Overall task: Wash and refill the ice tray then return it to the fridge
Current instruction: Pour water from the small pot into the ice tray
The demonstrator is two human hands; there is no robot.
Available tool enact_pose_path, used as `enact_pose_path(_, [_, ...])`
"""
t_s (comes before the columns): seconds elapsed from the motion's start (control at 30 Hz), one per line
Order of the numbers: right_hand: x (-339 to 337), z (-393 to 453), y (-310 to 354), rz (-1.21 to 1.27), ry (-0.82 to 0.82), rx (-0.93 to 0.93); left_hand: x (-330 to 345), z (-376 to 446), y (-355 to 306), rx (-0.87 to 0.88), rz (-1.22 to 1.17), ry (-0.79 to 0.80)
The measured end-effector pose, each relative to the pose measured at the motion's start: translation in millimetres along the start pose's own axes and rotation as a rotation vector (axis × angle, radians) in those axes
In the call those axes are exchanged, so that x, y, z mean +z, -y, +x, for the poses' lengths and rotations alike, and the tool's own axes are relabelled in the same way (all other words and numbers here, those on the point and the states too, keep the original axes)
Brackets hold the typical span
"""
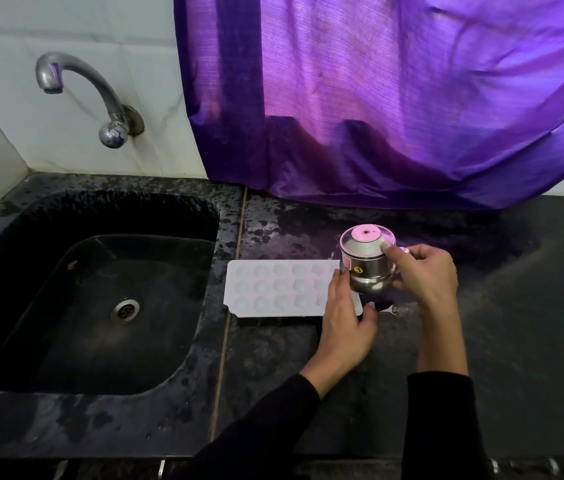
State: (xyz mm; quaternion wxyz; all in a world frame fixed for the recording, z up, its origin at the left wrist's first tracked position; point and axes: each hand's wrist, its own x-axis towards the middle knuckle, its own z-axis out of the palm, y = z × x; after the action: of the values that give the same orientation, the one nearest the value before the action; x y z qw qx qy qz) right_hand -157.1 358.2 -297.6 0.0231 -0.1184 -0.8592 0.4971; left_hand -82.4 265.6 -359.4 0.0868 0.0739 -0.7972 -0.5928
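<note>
A white ice tray [273, 289] with several small moulds lies flat on the black counter just right of the sink. Over its right end hangs a small steel cup [367, 265] with a sticker on its side, tilted toward me so its inside shows. My right hand [425, 275] grips the cup from the right, thumb on the rim. My left hand [346, 327] rests on the tray's right end and touches the cup's lower left side. Whether the moulds hold water I cannot tell.
A black sink [93, 292] with a metal drain [124, 309] fills the left. A steel tap [79, 95] juts from the white tiled wall above it. A purple curtain [394, 98] hangs down to the counter [515, 306] behind the cup.
</note>
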Motion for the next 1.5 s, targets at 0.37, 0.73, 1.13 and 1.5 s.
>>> enact_pose_path(0.37, [18, -6, 15, -0.09, 0.03, -0.083, -13, 0, 1, -0.069, -0.018, -0.057])
enact_pose_path(0.73, [27, -9, 23, -0.214, 0.031, -0.148, -22, -3, 1, -0.092, -0.053, -0.042])
enact_pose_path(1.13, [25, -11, 23, -0.215, 0.015, -0.146, -22, -2, 0, -0.098, -0.065, -0.021])
enact_pose_path(1.5, [25, -10, 20, -0.069, 0.039, -0.058, -20, -1, 3, -0.086, -0.046, -0.068])
